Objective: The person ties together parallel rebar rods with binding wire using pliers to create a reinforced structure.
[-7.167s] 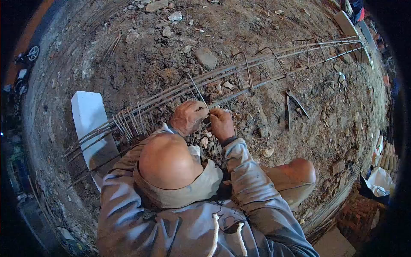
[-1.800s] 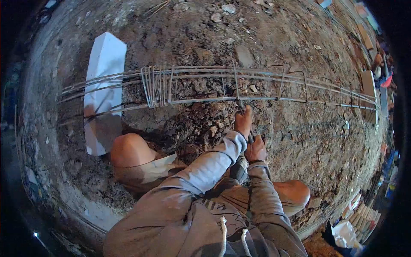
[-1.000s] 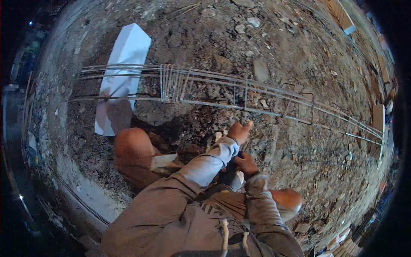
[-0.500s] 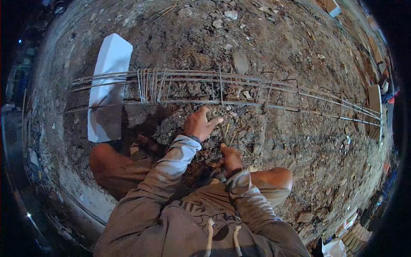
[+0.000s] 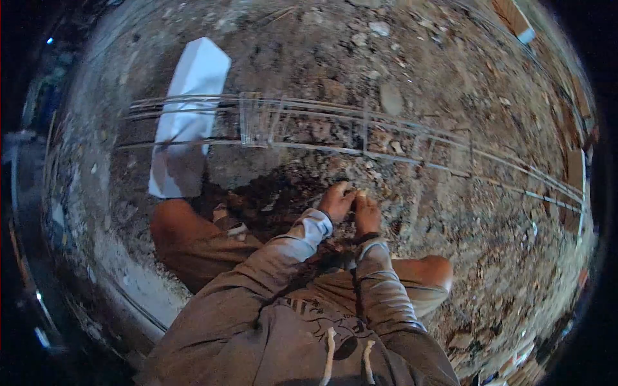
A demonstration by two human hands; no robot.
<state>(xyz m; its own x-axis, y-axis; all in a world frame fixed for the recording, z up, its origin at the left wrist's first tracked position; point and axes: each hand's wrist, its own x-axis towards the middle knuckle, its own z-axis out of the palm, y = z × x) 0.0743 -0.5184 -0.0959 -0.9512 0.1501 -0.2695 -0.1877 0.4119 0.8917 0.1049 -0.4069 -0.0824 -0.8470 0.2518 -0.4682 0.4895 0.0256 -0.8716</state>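
No lettering could be read anywhere in the frame; the dark print on the sweatshirt (image 5: 308,310) (lower centre, creased and blurred) stayed illegible.

The block (image 5: 193,83) is white, the hoodie (image 5: 257,321) grey with white drawstrings (image 5: 327,360), the trousers (image 5: 193,248) tan, the rebar cage (image 5: 257,119) grey, the soil (image 5: 450,77) mottled brown.

Dim bluish light, motion blur, fisheye edges, dark corners
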